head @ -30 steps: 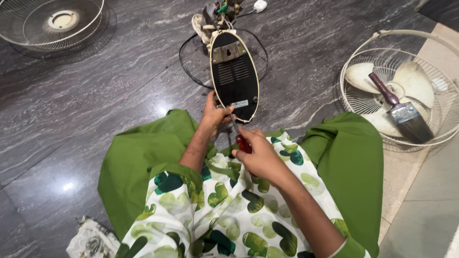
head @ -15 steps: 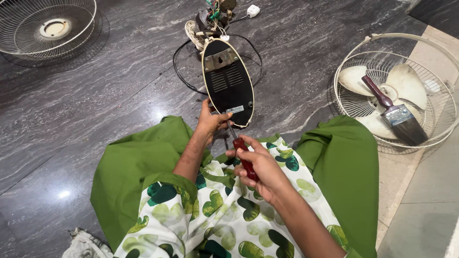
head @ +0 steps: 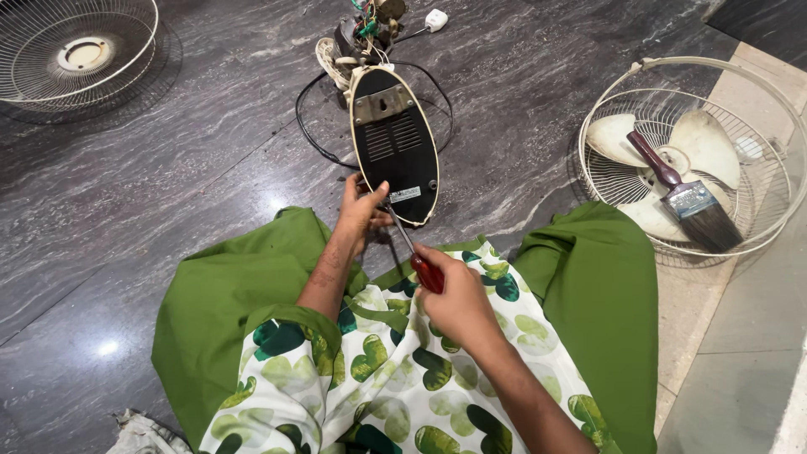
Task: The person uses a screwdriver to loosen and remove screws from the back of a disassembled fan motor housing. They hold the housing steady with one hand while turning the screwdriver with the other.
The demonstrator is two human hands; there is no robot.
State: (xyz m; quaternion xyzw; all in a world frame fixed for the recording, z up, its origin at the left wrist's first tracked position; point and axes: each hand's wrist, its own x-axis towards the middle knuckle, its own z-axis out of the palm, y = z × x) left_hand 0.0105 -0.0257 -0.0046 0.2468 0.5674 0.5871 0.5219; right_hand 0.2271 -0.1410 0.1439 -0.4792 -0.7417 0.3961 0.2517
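A black oval fan base [head: 393, 143] with a cream rim lies underside-up on the dark marble floor, its motor and loose wires at the far end. My left hand [head: 361, 210] grips its near edge, thumb on the black plate. My right hand [head: 450, 294] holds a red-handled screwdriver [head: 418, 259] whose metal shaft points up to the near end of the base, beside a small white label. My lap, in green and leaf-print white cloth, lies below both hands.
A black power cord [head: 315, 139] loops around the base. A wire fan guard [head: 71, 50] rests at the far left. At the right, another guard [head: 769, 219] holds cream fan blades [head: 706, 147] and a paintbrush [head: 689, 202]. A white plug [head: 435, 18] lies at the top.
The view has shifted, so the fan base sits a little lower and to the left. My right hand has drawn slightly toward me with the screwdriver still at the base's near end.
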